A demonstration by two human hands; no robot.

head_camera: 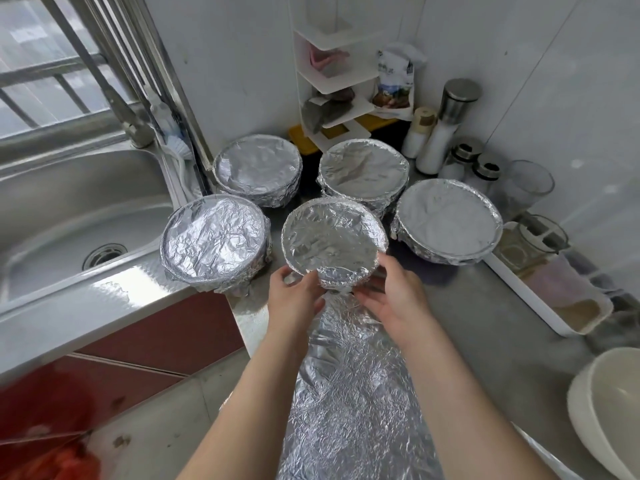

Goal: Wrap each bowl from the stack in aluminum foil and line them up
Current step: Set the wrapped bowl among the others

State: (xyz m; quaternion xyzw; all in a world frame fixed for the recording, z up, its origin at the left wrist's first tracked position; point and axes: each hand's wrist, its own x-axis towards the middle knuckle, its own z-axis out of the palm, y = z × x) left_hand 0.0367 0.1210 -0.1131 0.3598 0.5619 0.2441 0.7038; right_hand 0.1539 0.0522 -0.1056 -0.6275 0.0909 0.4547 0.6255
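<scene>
Head view looks down on a grey steel counter point(485, 323) in the corner of a small kitchen with white tiled walls. At the left is a steel sink point(69, 216) with a faucet point(128, 123), and behind it a barred window point(52, 64). In the corner stands a white shelf rack point(332, 81). Shakers point(446, 133) stand beside it at the right, and a white tray point(554, 320) lies along the right wall.

Four wrapped bowls stand on the counter: the back left bowl point(258, 168), the back right bowl point(363, 171), the right bowl point(446, 220) and the left bowl point(214, 240) next to the sink edge.

Between them, nearest to the person, is the held bowl point(332, 233), covered with foil and tilted toward the camera. I cannot tell if its base touches the counter. The left hand point(294, 299) pinches the crumpled foil at the near rim. The right hand point(391, 296) cups the right side, thumb along the rim, fingers curled under.

A long foil sheet point(346, 393) runs from under this bowl toward the person, between the forearms. A stack of bare white bowls point(609, 410) stands at the lower right.
</scene>
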